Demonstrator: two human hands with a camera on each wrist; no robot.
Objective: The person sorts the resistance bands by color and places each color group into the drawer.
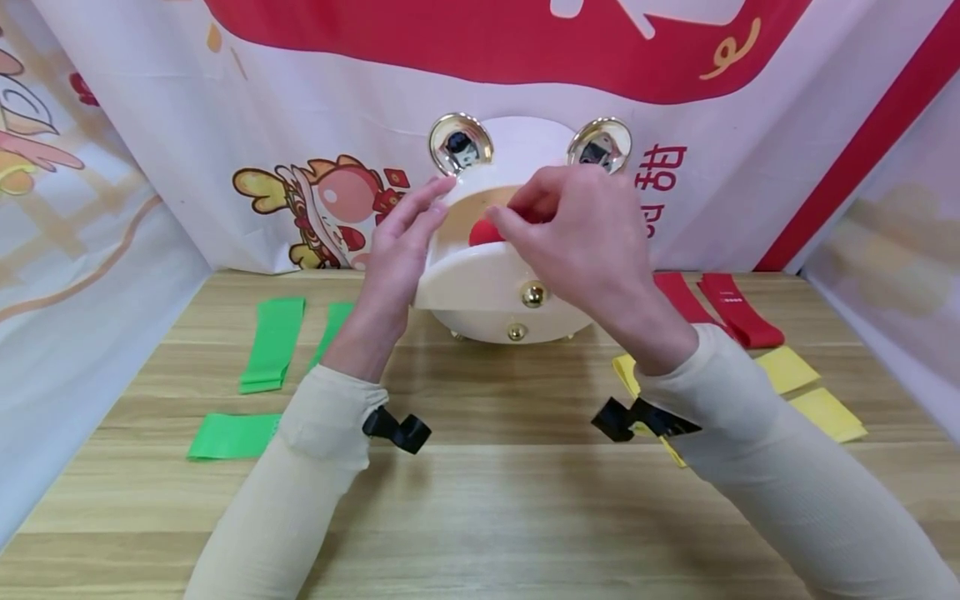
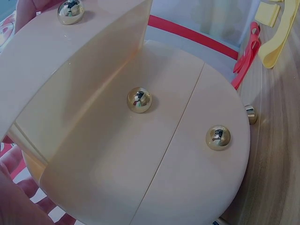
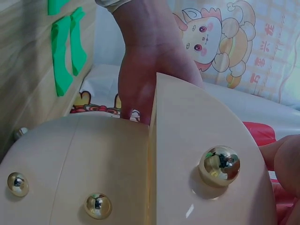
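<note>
A white rounded chest of drawers (image 1: 450, 279) with gold ball knobs stands at the back of the table, its top drawer (image 1: 480, 279) pulled out. My left hand (image 1: 401, 250) rests along the left side of that drawer, fingers extended. Over the drawer opening, my right hand (image 1: 585, 225) pinches a folded red band (image 1: 487, 232), which lies partly inside; the fingers hide much of it. In the left wrist view the two lower drawers (image 2: 117, 140) look closed. The right wrist view shows a gold knob (image 3: 219, 165) on the open drawer's front.
Green bands (image 1: 273, 346) lie on the table's left. Red bands (image 1: 738, 308) and yellow bands (image 1: 825, 412) lie on the right. Two gold dish-shaped ornaments (image 1: 461, 146) top the chest. A printed cloth (image 1: 300, 100) hangs close behind it.
</note>
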